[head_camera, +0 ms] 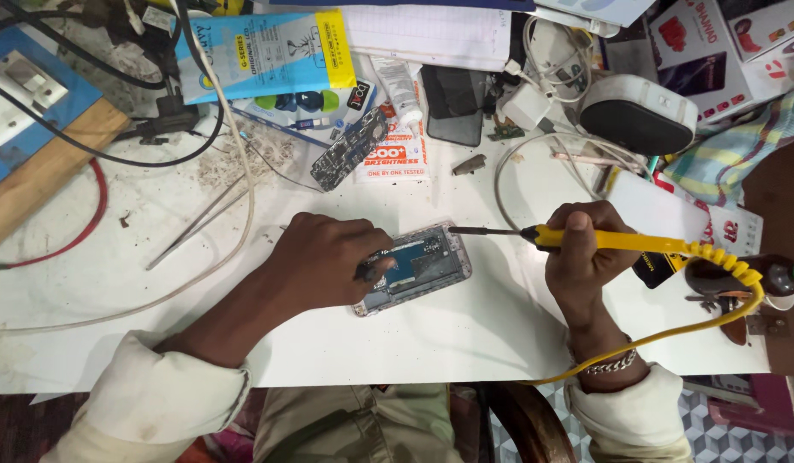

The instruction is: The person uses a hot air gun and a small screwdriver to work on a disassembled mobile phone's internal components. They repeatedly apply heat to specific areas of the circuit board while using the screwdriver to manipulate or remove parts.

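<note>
Pale sleeves frame the near edge of the view, and both forearms reach out over the white worktable (465, 334). At the far left lies a wooden board with a blue panel (36, 129), with black and red cables looping round it, well clear of the working spot. A pair of metal tweezers (195, 225) rests just left of the hands, near enough to be picked up quickly. Beyond them lies a bare circuit board (350, 147), and beyond that a blue and yellow packet (264, 53), both away from the middle.

The left hand (324, 261) presses down on the left end of an opened phone (418, 267), its fingers curled over the frame, seemingly to keep it from sliding; the exposed blue board faces up. The phone lies flat near the middle of the table, just in front of the person.

The right hand (585, 253) is clenched round the yellow handle of a soldering iron (620, 242), held like a pen so that its dark tip meets the phone's far right corner. Its coiled yellow cord runs off to the right and down past the wrist, which wears a metal bracelet. Farther right sit a small grey speaker (639, 113) and a checked cloth (740, 146).
</note>
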